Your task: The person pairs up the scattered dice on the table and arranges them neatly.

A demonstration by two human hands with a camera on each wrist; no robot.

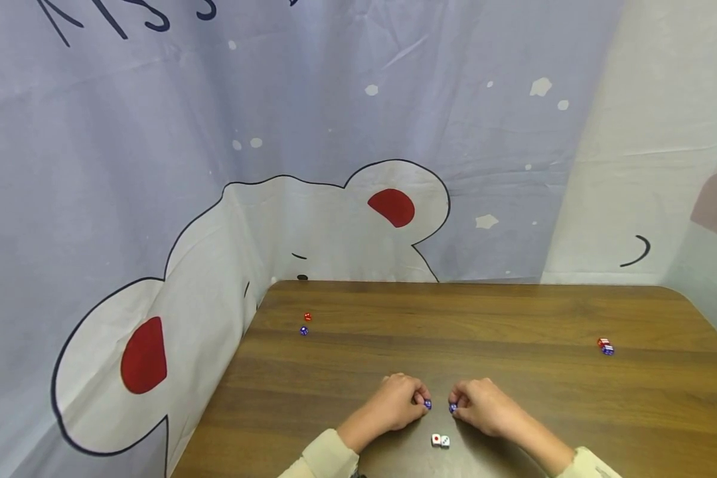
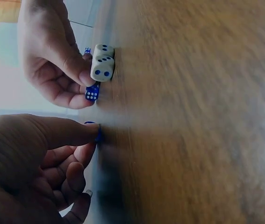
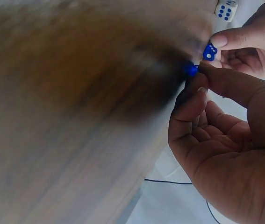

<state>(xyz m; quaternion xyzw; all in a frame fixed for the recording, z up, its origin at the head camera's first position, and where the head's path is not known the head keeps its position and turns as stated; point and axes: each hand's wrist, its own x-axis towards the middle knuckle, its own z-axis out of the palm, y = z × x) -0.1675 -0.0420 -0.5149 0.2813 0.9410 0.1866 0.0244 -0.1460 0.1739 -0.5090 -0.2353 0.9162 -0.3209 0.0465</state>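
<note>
Near the table's front, my left hand (image 1: 401,400) pinches a blue die (image 1: 427,403) between thumb and fingertips. Facing it a short gap away, my right hand (image 1: 484,405) pinches another blue die (image 1: 453,407). Both dice are right at the wood surface, partly covered by the fingertips. White pips show on the left hand's die (image 3: 210,52) in the right wrist view. Just nearer to me than the hands, two white dice sit side by side, one with a red pip (image 1: 435,439) and one with blue pips (image 1: 445,441).
At the far left of the brown table (image 1: 454,325) lie a red die (image 1: 307,317) and a blue die (image 1: 304,330), slightly apart. To the right, red dice (image 1: 604,342) and blue dice (image 1: 608,350) sit close together. A printed curtain (image 1: 311,226) hangs behind the table.
</note>
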